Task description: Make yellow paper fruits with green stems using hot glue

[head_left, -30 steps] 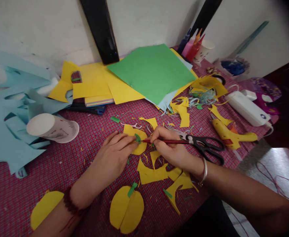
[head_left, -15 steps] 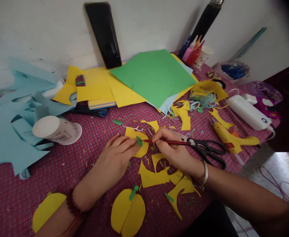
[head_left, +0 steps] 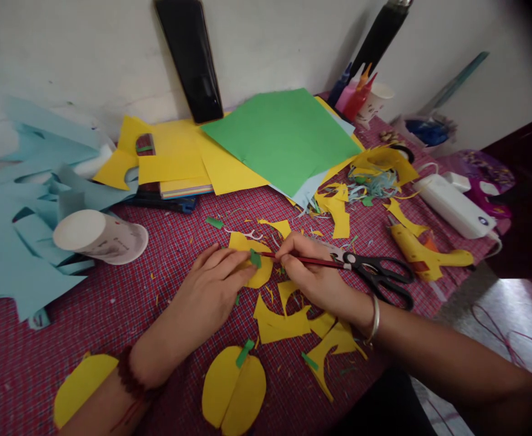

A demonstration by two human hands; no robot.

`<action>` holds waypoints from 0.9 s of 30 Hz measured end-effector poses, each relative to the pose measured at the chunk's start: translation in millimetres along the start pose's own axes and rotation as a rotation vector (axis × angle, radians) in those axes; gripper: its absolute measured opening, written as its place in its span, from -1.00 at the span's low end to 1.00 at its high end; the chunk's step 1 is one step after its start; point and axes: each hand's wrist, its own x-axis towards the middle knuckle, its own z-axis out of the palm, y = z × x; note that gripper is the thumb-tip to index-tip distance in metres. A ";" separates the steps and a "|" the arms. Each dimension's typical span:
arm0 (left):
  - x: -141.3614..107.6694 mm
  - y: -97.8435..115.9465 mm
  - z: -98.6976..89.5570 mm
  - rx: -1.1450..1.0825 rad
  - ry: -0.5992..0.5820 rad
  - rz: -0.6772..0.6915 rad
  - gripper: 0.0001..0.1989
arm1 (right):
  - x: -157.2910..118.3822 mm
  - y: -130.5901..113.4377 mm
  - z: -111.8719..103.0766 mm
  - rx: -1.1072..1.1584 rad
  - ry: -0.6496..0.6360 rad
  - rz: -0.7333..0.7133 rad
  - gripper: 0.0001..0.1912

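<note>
My left hand [head_left: 218,278] lies flat with fingers stretched over a yellow paper cut-out [head_left: 257,277] and the edge of a small green paper piece [head_left: 256,258] on it. Pinched in my right hand [head_left: 314,266] is a dark red pencil [head_left: 323,261], its tip at the green piece. Under and beside the right wrist lie black-handled scissors [head_left: 382,272]. A round yellow paper shape [head_left: 234,387] with a green stem sits nearer to me. Another yellow shape [head_left: 82,387] is partly covered by my left forearm.
Yellow scraps [head_left: 284,324] surround the hands. A paper cup [head_left: 100,236] lies tipped by blue paper cuttings [head_left: 34,242]. Green paper [head_left: 284,136] and a leaning phone [head_left: 193,60] are at the back. A yellow glue gun [head_left: 425,251] and a white power strip [head_left: 454,206] stand right.
The view has shifted slightly, so everything sits a little further left. Both hands keep nearly the same place, with the pencil still at the green piece.
</note>
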 end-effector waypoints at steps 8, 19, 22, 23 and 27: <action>1.1 -0.9 0.0 0.012 0.001 0.007 -0.62 | -0.8 -5.6 -3.8 0.037 0.010 0.037 -0.83; 1.9 0.7 -1.2 0.004 0.003 -0.002 -0.62 | -1.8 -3.2 -2.6 0.092 0.041 0.078 -0.83; 1.6 -0.1 -1.2 0.001 0.007 0.003 -0.62 | -3.0 -3.5 -4.1 0.083 0.019 0.062 -0.83; 1.5 -0.4 -1.1 0.001 0.011 0.005 -0.62 | -3.1 -3.8 -4.4 0.069 0.014 0.053 -0.83; 1.4 -0.8 -0.9 0.002 0.016 0.008 -0.62 | -2.3 -4.5 -4.5 0.029 0.007 0.048 -0.83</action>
